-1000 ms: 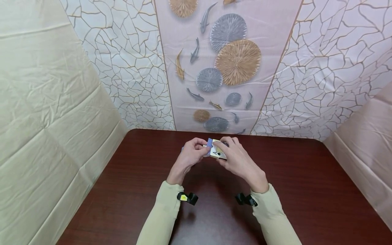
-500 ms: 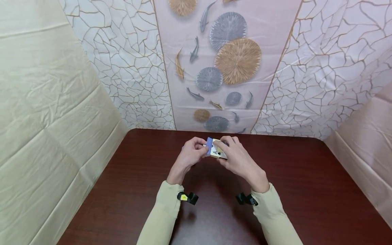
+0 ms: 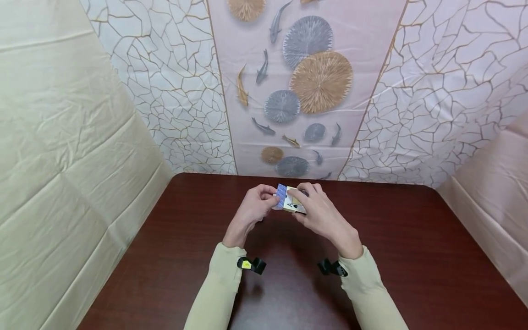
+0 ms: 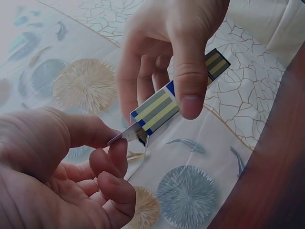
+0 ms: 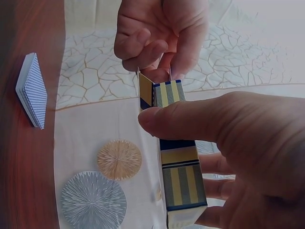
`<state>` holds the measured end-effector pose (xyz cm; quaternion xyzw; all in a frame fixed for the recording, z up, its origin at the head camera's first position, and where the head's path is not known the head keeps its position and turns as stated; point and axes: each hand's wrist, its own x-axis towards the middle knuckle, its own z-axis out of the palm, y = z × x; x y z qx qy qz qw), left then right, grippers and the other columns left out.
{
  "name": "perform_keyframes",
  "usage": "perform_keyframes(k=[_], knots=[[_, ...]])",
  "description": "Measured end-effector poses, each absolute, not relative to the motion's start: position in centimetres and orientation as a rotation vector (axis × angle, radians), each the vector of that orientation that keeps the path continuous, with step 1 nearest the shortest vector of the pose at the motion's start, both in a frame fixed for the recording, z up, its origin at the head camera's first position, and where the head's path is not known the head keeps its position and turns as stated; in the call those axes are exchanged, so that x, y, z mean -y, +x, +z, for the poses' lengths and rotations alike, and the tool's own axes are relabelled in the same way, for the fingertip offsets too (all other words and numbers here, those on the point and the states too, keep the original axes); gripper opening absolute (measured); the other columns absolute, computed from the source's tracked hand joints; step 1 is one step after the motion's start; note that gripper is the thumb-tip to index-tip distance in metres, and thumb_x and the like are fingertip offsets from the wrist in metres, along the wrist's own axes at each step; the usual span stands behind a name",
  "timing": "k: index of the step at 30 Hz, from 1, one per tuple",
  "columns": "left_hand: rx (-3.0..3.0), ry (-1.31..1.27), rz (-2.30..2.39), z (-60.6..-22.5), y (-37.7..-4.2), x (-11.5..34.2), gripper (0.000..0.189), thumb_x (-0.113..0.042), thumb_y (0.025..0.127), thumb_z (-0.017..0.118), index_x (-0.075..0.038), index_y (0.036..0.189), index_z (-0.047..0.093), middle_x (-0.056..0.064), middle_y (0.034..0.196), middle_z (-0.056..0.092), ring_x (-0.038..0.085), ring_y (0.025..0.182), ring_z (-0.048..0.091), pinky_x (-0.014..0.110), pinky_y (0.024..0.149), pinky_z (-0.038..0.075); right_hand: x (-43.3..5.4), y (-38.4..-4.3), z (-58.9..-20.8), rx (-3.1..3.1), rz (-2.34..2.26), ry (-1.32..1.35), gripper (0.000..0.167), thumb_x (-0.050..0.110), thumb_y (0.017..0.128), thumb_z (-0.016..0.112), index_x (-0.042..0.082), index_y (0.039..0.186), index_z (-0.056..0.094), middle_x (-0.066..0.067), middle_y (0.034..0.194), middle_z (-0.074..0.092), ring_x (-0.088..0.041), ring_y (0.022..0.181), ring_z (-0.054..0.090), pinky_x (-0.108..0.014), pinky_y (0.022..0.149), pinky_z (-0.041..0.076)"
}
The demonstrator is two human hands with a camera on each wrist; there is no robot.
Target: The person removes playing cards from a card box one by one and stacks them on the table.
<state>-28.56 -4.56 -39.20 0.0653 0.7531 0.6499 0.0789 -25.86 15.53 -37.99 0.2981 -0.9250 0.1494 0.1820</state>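
My right hand [image 3: 323,213] grips a playing card box [image 3: 294,207], its thumb and fingers on opposite sides. The box's face shows an ace of spades; its narrow sides are striped yellow and grey [image 4: 157,110]. A blue-patterned playing card [image 3: 282,195] sticks out of the box's left end. In the left wrist view its thin pale edge shows, so I cannot tell whether it is one card or a few. My left hand [image 3: 255,206] pinches it between thumb and index finger. An opened flap [image 5: 146,88] stands out at the box's end in the right wrist view.
A stack of blue-backed cards [image 5: 32,90] lies on the dark red-brown table [image 3: 165,270], seen in the right wrist view. In the head view my left hand mostly hides it. A patterned cloth [image 3: 284,91] hangs behind the table, with cream cloth [image 3: 82,160] at the left.
The left hand has shifted slightly left, and more of the blue card back now shows outside the box. The right hand and box have stayed nearly in place.
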Motion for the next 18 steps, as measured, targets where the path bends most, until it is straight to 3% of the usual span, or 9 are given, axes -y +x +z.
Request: perform_keyframes(k=[8,18], knots=[[-2.296,0.178,1.964,-39.4,-28.8,5.3,0.020,-0.010,0.092,0.066,-0.005,0.111,0.062,0.007,0.085,0.065,0.014,0.064,0.052,0.022,0.056,0.043,-15.7,-25.8,-37.9,2.632,0.411,0.833,0.060,0.017,0.079,0.083,0.012,0.133,0.059,-0.016,0.128,0.054,-0.034,0.110,0.047,-0.044,0.088,0.046],[-2.282,0.180,1.970,-39.5,-29.1,5.7,0.021,-0.011,0.091,0.067,-0.005,0.110,0.062,0.002,0.081,0.063,0.014,0.061,0.048,0.022,0.052,0.038,-15.7,-25.8,-37.8,2.616,0.408,0.824,0.060,0.017,0.078,0.084,0.012,0.132,0.060,-0.017,0.127,0.054,-0.035,0.109,0.047,-0.045,0.087,0.045]])
